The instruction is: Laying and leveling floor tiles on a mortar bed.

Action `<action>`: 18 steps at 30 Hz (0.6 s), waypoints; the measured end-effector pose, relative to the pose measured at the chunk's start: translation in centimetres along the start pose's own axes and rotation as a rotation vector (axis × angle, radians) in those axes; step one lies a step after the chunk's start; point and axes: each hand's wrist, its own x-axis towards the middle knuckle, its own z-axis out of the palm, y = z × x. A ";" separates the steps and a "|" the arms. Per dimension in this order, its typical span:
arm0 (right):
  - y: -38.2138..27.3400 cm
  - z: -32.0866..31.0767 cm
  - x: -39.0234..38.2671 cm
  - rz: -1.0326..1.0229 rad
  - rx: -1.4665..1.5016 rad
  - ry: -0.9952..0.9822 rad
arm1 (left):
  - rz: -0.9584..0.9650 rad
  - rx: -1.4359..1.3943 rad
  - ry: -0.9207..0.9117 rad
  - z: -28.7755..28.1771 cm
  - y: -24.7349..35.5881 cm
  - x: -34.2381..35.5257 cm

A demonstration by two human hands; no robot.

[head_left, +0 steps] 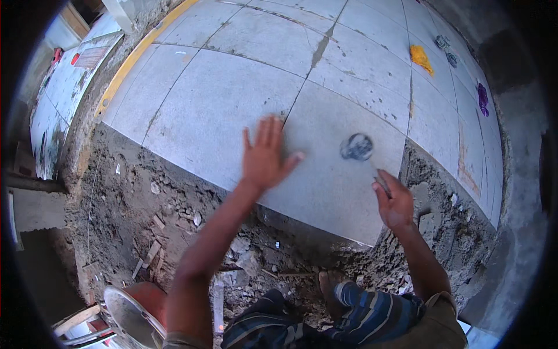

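My left hand point(264, 154) is spread with its fingers apart over a large grey floor tile point(331, 203), near the joint with the neighbouring tile point(215, 116). Whether the palm presses on it or hovers just above, I cannot tell. My right hand point(396, 203) is closed round the handle of a rubber mallet point(358, 146). Its dark, pale-smeared head is slightly blurred and lies over the right part of the same tile. I cannot make out whether the head touches the surface.
Rough mortar and rubble point(157, 203) border the tile's near edge, where my bare foot point(330, 288) stands. A red bucket point(152, 294) is at lower left. A long yellow bar point(133, 55) lies along the left floor edge. Yellow point(421, 60) and purple point(482, 100) crumpled items lie on tiles at right.
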 end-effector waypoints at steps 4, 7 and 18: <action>-0.9 -1.1 0.6 -0.082 0.230 0.298 | -0.083 -0.049 -0.060 2.3 5.9 -1.9; -0.9 -1.1 1.5 -0.169 0.201 0.422 | -0.040 -0.069 -0.035 1.9 6.2 -2.0; -2.2 -0.6 5.9 -0.105 -0.214 -0.011 | 0.038 -0.098 -0.182 0.8 6.5 -2.3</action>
